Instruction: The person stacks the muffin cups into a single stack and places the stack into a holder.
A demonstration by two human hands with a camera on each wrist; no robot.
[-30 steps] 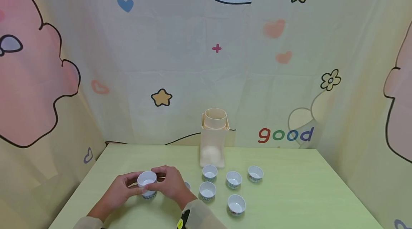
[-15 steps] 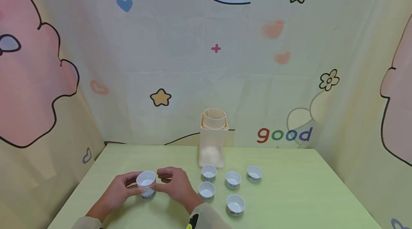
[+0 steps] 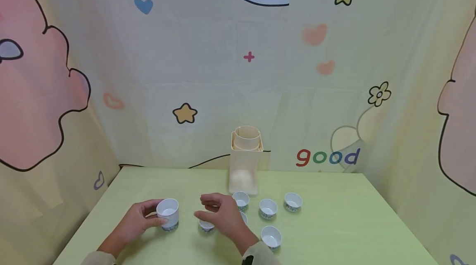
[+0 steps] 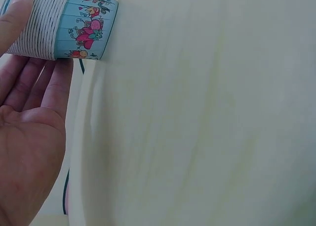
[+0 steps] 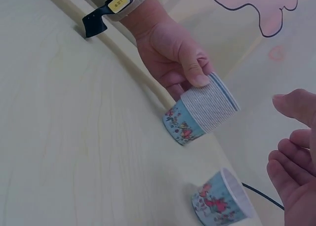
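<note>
Pale green table (image 3: 334, 215); left fingers (image 3: 151, 204) curled round nested cup stack (image 3: 169, 215); right fingers (image 3: 211, 197) parted, empty, near another cup (image 3: 206, 227)

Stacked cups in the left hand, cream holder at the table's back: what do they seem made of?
The stacked cups in the left hand look like printed paper: thin, tightly nested rims and smooth blue sides with floral print; a coating can't be confirmed. The cream holder is probably smooth plastic, with thin, even walls and a soft highlight low on its front.
</note>
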